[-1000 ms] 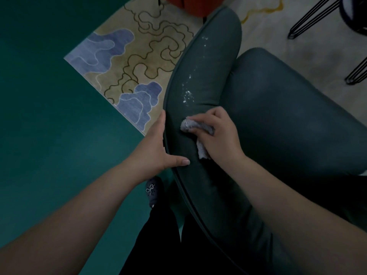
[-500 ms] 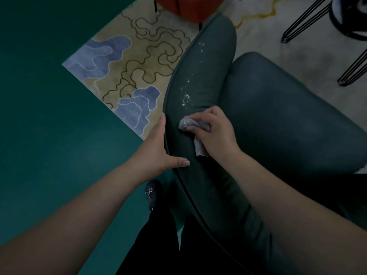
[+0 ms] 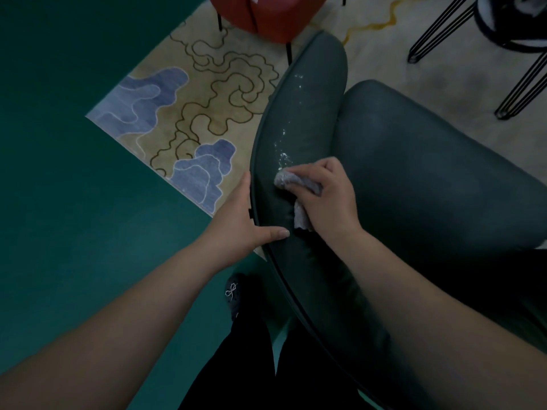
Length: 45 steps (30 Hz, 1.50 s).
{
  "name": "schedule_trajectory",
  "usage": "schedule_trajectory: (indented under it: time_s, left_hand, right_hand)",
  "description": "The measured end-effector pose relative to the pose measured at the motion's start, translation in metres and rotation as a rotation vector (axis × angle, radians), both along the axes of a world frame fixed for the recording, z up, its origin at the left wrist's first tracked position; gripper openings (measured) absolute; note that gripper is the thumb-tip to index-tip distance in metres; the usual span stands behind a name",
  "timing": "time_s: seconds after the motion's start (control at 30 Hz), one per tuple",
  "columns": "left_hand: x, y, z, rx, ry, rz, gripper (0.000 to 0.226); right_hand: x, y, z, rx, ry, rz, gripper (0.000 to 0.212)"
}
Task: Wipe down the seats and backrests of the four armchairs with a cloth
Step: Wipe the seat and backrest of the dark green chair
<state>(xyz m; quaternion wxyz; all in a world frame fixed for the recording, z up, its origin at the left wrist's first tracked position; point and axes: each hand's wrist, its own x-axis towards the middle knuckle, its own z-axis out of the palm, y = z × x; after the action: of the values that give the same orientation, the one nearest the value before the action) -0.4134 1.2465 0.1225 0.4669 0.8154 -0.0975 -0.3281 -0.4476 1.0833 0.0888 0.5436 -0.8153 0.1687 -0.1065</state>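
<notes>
A dark green armchair fills the centre and right; its curved backrest runs up the middle and its seat lies to the right. White specks streak the backrest's inner face. My right hand grips a crumpled grey cloth and presses it on the backrest just below the specks. My left hand clasps the backrest's top edge from the outside, fingers behind it and thumb lying across the front.
A red armchair stands at the top centre on a beige rug with blue cloud shapes. Black hairpin legs of another piece stand at the top right. Green floor spreads to the left. My dark shoe is below.
My right hand has slid the cloth a little up the backrest toward the white specks. My left hand keeps its hold. The view has tilted up, showing more of the red armchair.
</notes>
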Motion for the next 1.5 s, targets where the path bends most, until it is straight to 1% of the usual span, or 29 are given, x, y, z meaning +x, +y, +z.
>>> schedule_trajectory:
  time_s: [0.13,0.2,0.27,0.3,0.4,0.5,0.57,0.63,0.7,0.73,0.8,0.9,0.97,1.03,1.13,1.2,1.33,1.43,1.5]
  left_hand:
    - [0.022,-0.002,-0.001,0.017,-0.006,-0.063,0.114]
    - [0.031,-0.002,-0.001,0.019,-0.011,-0.081,0.108]
    - [0.040,-0.003,0.000,0.021,-0.035,-0.103,0.094]
    - [0.045,-0.005,0.000,0.027,-0.049,-0.119,0.093]
    - [0.059,-0.007,0.000,0.037,-0.062,-0.172,0.111]
    - [0.068,-0.005,-0.002,0.036,-0.050,-0.213,0.118]
    - [0.073,-0.004,-0.005,0.026,-0.041,-0.232,0.119]
    - [0.079,-0.004,-0.008,0.028,-0.044,-0.261,0.117]
    - [0.087,-0.004,-0.011,0.035,-0.060,-0.289,0.116]
    - [0.090,-0.005,-0.011,0.036,-0.068,-0.305,0.116]
    - [0.097,-0.006,-0.013,0.038,-0.077,-0.333,0.117]
    - [0.107,-0.007,-0.014,0.050,-0.100,-0.352,0.120]
    - [0.111,-0.008,-0.015,0.051,-0.098,-0.349,0.121]
    - [0.116,-0.009,-0.015,0.059,-0.078,-0.350,0.123]
    - [0.125,-0.013,-0.015,0.063,-0.075,-0.337,0.125]
    - [0.132,-0.018,-0.015,0.068,-0.097,-0.334,0.124]
    - [0.142,-0.025,-0.015,0.088,-0.094,-0.344,0.123]
    - [0.149,-0.032,-0.016,0.104,-0.087,-0.343,0.122]
    - [0.154,-0.036,-0.016,0.090,-0.064,-0.336,0.121]
  right_hand:
    - [-0.030,0.001,-0.004,-0.040,-0.044,0.030,0.028]
    - [-0.015,0.001,-0.005,-0.060,-0.038,0.005,0.026]
    - [0.013,0.000,-0.003,-0.110,-0.027,-0.014,0.023]
    - [0.026,-0.001,-0.002,-0.136,-0.019,-0.030,0.023]
    - [0.032,0.002,-0.003,-0.152,0.005,-0.086,0.024]
    - [0.006,0.013,0.000,-0.146,-0.029,-0.088,0.025]
    - [0.010,0.014,0.002,-0.166,-0.020,-0.068,0.024]
    - [0.035,0.009,0.007,-0.181,0.021,-0.067,0.026]
    - [0.058,0.006,0.010,-0.244,0.050,-0.065,0.021]
    - [0.063,0.005,0.011,-0.267,0.054,-0.075,0.022]
    - [0.052,0.008,0.009,-0.259,0.068,-0.092,0.024]
    - [0.025,0.018,0.009,-0.271,0.040,-0.065,0.026]
    - [0.031,0.015,0.009,-0.303,0.044,-0.045,0.025]
    - [0.057,0.008,0.011,-0.324,0.061,-0.052,0.025]
    - [0.090,-0.002,0.008,-0.282,0.068,-0.116,0.026]
    - [0.086,-0.003,0.003,-0.266,0.059,-0.121,0.027]
    - [0.066,0.001,-0.001,-0.264,0.014,-0.064,0.029]
    - [0.102,-0.020,-0.002,-0.303,0.017,-0.084,0.028]
    - [0.126,-0.032,-0.003,-0.279,0.019,-0.121,0.027]
